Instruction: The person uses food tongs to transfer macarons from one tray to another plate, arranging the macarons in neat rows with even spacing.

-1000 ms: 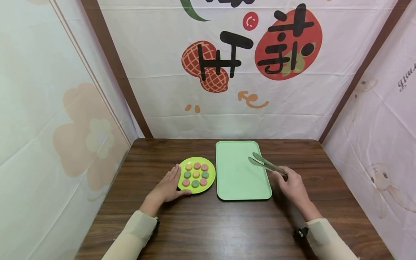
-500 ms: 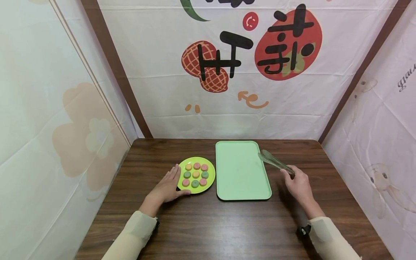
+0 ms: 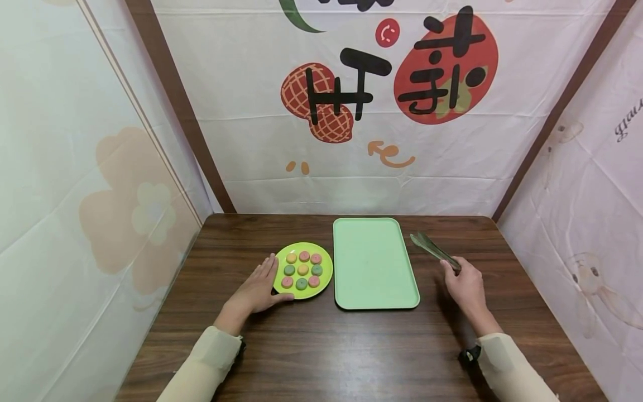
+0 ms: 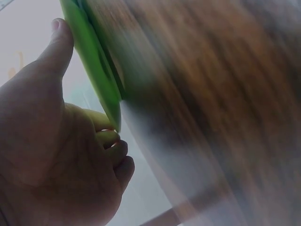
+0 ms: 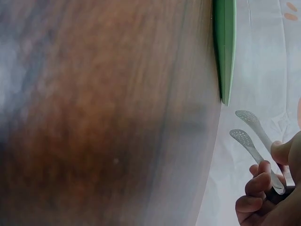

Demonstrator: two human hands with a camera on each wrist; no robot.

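Note:
My left hand (image 3: 257, 287) rests spread against the left side of a lime-green plate (image 3: 327, 262), thumb along its near edge. Several macarons (image 3: 303, 269), pink, yellow and green, lie on that plate in rows. My right hand (image 3: 464, 285) holds metal food tongs (image 3: 431, 246) to the right of the pale green tray (image 3: 375, 268), pointing up and to the left. In the right wrist view, the perforated tips of the tongs (image 5: 242, 136) stand apart, with nothing between them. The left wrist view shows the plate (image 4: 94, 61) edge-on beside my thumb and fingers.
The tray lies between the plate and the tongs on a dark wooden table (image 3: 361, 352). Behind the table hangs a printed white cloth (image 3: 251, 151), and more cloth flanks both sides.
My right hand has moved to the right, carrying the tongs from above the tray to beyond its right edge. The left hand and the plate stay in place.

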